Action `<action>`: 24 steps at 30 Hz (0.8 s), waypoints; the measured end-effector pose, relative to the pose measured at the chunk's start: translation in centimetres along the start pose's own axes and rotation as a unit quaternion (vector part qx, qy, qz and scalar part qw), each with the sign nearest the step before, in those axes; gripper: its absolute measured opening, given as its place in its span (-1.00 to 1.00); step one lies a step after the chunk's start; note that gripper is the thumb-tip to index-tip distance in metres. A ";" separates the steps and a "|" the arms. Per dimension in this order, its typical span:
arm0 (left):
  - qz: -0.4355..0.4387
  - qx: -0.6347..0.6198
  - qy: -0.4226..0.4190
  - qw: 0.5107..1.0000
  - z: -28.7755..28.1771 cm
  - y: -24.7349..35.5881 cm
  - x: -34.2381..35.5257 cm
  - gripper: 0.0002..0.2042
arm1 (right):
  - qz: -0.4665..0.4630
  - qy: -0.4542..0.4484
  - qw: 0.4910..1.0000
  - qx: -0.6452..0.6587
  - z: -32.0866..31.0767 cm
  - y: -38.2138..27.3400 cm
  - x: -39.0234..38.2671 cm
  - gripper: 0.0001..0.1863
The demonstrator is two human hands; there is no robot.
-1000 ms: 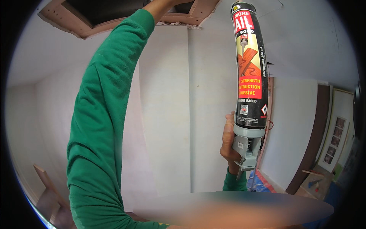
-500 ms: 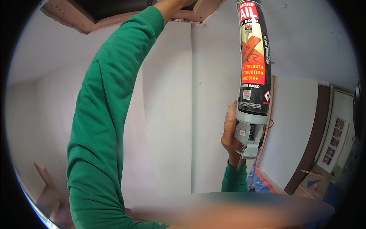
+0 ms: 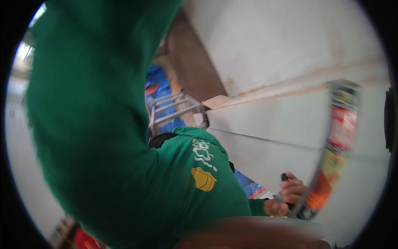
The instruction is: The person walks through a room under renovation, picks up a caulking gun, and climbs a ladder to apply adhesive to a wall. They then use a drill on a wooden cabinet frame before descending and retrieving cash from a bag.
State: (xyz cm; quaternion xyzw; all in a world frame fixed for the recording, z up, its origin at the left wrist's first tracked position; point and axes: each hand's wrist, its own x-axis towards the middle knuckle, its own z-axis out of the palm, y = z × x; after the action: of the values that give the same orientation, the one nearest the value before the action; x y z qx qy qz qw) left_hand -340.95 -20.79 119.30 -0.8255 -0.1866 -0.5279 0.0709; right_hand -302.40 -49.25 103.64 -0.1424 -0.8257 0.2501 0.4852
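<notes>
My right hand (image 3: 290, 195) is closed round the dark handle of a caulking gun at the lower right. Loaded in the gun is a black, red and yellow adhesive cartridge (image 3: 338, 141), smeared by motion. It tilts up and to the right, its upper end near a pale wall joint; whether they touch I cannot tell. My left arm (image 3: 95, 95), in a green sleeve, rises past the top edge, so the left hand is out of sight.
A metal stepladder (image 3: 176, 108) stands on blue sheeting (image 3: 159, 79) beyond my green top. Pale wall panels (image 3: 269, 103) with a dark seam fill the right side. A brown board (image 3: 190, 54) runs beside them, and something red (image 3: 85, 240) shows at lower left.
The view has swung and tilted, bringing the ladder and my green top into sight. In the picture, the caulking gun sits further right and lower, leaning right. My right hand still holds it.
</notes>
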 end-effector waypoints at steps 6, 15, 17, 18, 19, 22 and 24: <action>-0.464 0.297 -0.141 0.822 -5.0 5.4 -46.8 -0.39 | 0.382 -0.219 0.898 0.003 11.8 13.5 -0.5 -0.76; -0.883 0.182 -0.038 0.432 13.6 32.9 -63.3 -0.05 | 0.246 -0.469 0.848 0.036 23.2 30.7 -0.2 -0.73; -0.872 0.177 0.167 0.425 19.1 33.7 -65.1 -0.16 | 0.185 -0.523 0.832 -0.022 25.4 34.4 -0.5 -0.72; -0.877 0.197 0.159 0.408 19.4 33.2 -64.7 -0.25 | 0.122 -0.534 0.835 -0.049 26.7 37.4 -1.1 -0.71; -0.883 0.216 0.151 0.389 19.0 32.6 -63.5 -0.34 | 0.058 -0.544 0.834 -0.075 27.7 39.6 -1.4 -0.69; -0.894 0.209 0.252 0.306 21.5 30.5 -65.3 -0.47 | 0.079 -0.584 0.807 -0.051 30.7 43.7 -2.2 -0.64; -0.908 0.225 0.213 0.282 20.2 30.0 -63.4 -0.55 | 0.009 -0.559 0.829 -0.013 32.5 47.7 -4.8 -0.64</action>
State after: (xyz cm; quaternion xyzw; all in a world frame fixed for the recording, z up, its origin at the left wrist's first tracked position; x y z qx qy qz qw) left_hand -336.03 -56.83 56.00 0.0645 -0.9058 -0.3472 -0.2341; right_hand -328.82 -20.67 60.72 0.0080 -0.9578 0.2801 -0.0639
